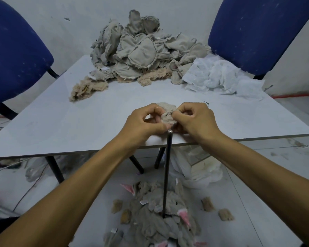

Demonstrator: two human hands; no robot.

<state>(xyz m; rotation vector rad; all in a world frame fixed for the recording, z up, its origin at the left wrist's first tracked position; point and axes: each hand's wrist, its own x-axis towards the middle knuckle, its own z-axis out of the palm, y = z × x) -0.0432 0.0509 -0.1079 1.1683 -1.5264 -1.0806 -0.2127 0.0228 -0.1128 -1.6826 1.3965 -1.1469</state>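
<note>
A small beige plush fabric piece sits bunched between both hands above the near edge of the grey table. My left hand pinches its left side with curled fingers. My right hand pinches its right side. A thin dark metal rod stands upright from the floor, its rounded tip just below the fabric piece and my thumbs.
A big heap of grey-beige fabric shells lies at the table's far side, with white cloth to its right and a fluffy beige piece to its left. Two blue chairs flank the table. Plush pieces cover the floor.
</note>
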